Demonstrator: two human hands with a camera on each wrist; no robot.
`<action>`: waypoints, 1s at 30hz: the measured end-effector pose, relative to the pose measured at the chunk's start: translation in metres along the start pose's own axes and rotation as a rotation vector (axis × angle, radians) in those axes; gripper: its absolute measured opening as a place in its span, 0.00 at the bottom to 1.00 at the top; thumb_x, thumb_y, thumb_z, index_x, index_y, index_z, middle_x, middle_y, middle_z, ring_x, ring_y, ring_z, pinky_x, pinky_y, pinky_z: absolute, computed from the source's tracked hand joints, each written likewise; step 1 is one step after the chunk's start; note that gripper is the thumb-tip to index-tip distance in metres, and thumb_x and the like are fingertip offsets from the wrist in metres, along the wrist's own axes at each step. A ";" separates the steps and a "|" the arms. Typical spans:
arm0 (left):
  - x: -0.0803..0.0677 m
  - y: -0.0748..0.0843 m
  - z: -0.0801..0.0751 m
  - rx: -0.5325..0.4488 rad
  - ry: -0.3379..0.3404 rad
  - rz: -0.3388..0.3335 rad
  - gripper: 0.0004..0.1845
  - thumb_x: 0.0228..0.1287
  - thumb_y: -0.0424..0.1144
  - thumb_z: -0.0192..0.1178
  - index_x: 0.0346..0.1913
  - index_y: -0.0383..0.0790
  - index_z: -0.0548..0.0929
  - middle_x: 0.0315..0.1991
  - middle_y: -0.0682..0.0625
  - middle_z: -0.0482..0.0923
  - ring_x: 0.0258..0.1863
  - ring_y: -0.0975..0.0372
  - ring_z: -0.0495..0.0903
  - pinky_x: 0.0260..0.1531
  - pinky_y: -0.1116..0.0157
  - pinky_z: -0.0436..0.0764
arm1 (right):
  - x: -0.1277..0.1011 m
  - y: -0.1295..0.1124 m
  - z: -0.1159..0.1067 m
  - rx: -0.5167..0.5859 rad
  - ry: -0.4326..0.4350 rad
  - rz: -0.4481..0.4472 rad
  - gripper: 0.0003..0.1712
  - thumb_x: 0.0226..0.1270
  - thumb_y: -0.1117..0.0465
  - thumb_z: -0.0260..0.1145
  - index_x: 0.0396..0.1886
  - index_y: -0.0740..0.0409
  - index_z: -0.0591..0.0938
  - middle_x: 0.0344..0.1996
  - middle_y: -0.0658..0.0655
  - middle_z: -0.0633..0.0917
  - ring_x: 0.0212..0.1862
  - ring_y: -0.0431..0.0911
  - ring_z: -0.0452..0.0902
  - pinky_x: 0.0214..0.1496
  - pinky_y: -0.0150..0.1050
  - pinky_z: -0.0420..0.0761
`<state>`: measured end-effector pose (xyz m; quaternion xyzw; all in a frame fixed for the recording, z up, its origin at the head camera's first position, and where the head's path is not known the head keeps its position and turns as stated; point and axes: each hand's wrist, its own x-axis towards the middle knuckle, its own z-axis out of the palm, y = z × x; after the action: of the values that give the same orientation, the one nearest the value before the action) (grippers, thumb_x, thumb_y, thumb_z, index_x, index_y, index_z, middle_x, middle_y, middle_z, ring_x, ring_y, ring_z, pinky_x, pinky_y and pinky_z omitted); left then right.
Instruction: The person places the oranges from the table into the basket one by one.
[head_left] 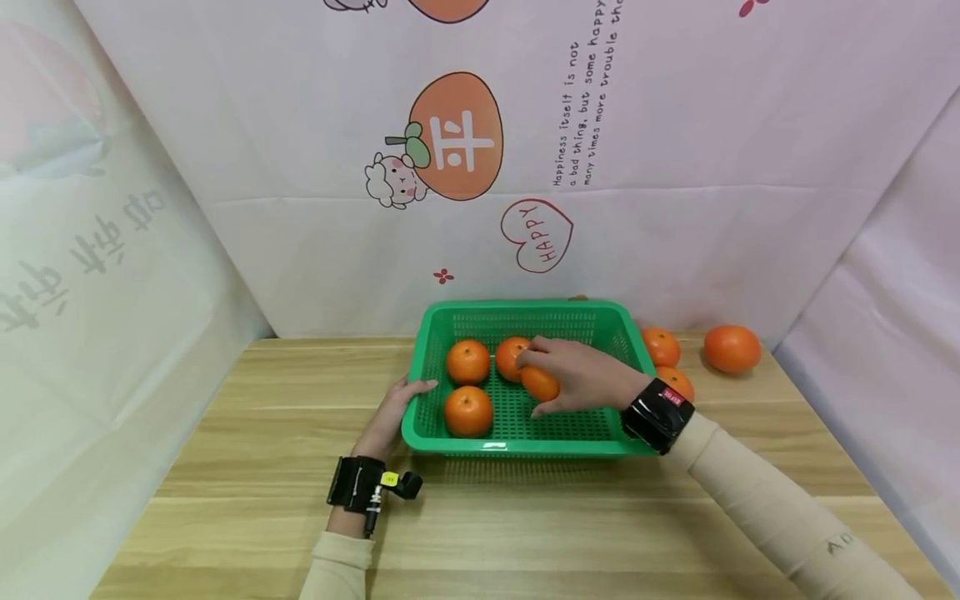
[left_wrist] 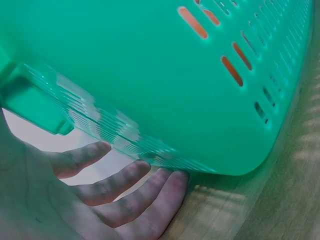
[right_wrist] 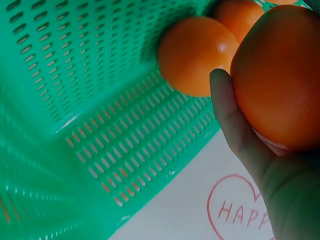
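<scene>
Wood-grain tabletop (head_left: 247,467) fills the foreground, walled behind and on both sides by printed white cloth (head_left: 300,167). At its middle sits a green basket (head_left: 517,447), and inside it the right hand (head_left: 581,375) curls round an orange (head_left: 540,384), holding it just above the perforated floor; the fingers cover most of that fruit in the head view, and the right-wrist view shows only the thumb against its skin. Three more oranges lie in the basket: one at the back left (head_left: 468,361), one at the front left (head_left: 468,411), and one at the back (head_left: 510,357), partly hidden behind the hand and touching or nearly touching the held fruit. The front right part of the basket floor lies bare. The left hand (head_left: 392,419) rests against the basket's left wall with fingers straight and slightly spread, their tips under the rim; the left-wrist view is blurred. Right of the basket, three loose oranges sit on the table: one near the back corner (head_left: 661,346), one half hidden by the right wrist's strap (head_left: 677,382), and one well apart by the right cloth wall (head_left: 732,348). Open tabletop stretches in front and to the left.
</scene>
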<state>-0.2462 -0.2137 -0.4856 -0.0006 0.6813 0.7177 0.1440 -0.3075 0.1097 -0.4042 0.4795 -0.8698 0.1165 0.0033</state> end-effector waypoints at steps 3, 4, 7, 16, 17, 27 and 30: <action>0.001 0.000 0.001 0.001 -0.003 0.000 0.39 0.77 0.50 0.51 0.85 0.49 0.53 0.82 0.42 0.62 0.78 0.47 0.66 0.74 0.50 0.74 | 0.003 -0.001 0.003 0.008 -0.022 -0.015 0.40 0.53 0.41 0.84 0.63 0.50 0.81 0.56 0.53 0.81 0.48 0.45 0.80 0.52 0.43 0.85; 0.001 0.000 0.001 0.000 -0.003 -0.001 0.39 0.77 0.50 0.51 0.85 0.49 0.53 0.82 0.42 0.62 0.78 0.47 0.67 0.74 0.50 0.74 | 0.004 -0.002 0.004 0.010 -0.031 -0.018 0.40 0.53 0.40 0.84 0.63 0.50 0.81 0.56 0.53 0.81 0.47 0.44 0.80 0.52 0.43 0.85; 0.001 0.001 0.002 -0.001 0.001 -0.003 0.39 0.77 0.50 0.52 0.85 0.49 0.53 0.82 0.42 0.62 0.79 0.48 0.66 0.74 0.49 0.73 | 0.008 -0.004 0.005 0.022 -0.066 -0.030 0.39 0.53 0.39 0.84 0.61 0.47 0.81 0.56 0.51 0.81 0.46 0.43 0.79 0.50 0.42 0.84; 0.000 0.001 0.001 0.000 0.010 -0.007 0.39 0.77 0.51 0.52 0.85 0.50 0.52 0.82 0.42 0.61 0.79 0.48 0.66 0.74 0.49 0.74 | 0.022 -0.008 0.015 0.052 -0.181 -0.036 0.42 0.53 0.37 0.83 0.65 0.47 0.81 0.60 0.52 0.80 0.48 0.42 0.80 0.51 0.41 0.85; -0.001 0.001 0.001 -0.001 0.009 -0.008 0.39 0.77 0.51 0.52 0.85 0.51 0.52 0.82 0.42 0.61 0.78 0.48 0.66 0.74 0.49 0.74 | 0.023 -0.009 0.015 0.052 -0.189 -0.037 0.42 0.53 0.37 0.82 0.65 0.47 0.81 0.60 0.52 0.80 0.48 0.42 0.80 0.50 0.40 0.85; -0.003 0.000 0.001 0.021 0.020 0.001 0.40 0.77 0.52 0.52 0.85 0.49 0.51 0.82 0.41 0.62 0.78 0.47 0.67 0.73 0.50 0.75 | 0.029 -0.013 0.019 0.033 -0.271 -0.055 0.37 0.56 0.39 0.81 0.62 0.48 0.81 0.54 0.52 0.81 0.40 0.38 0.76 0.41 0.34 0.81; -0.003 0.000 0.001 0.013 0.017 0.001 0.40 0.77 0.52 0.53 0.85 0.49 0.52 0.82 0.41 0.62 0.78 0.47 0.67 0.73 0.49 0.75 | 0.031 -0.011 0.023 0.039 -0.300 -0.040 0.36 0.57 0.39 0.81 0.61 0.48 0.81 0.53 0.51 0.82 0.39 0.39 0.75 0.39 0.34 0.80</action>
<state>-0.2434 -0.2128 -0.4851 -0.0055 0.6871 0.7133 0.1380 -0.3128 0.0738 -0.4208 0.5089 -0.8483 0.0602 -0.1336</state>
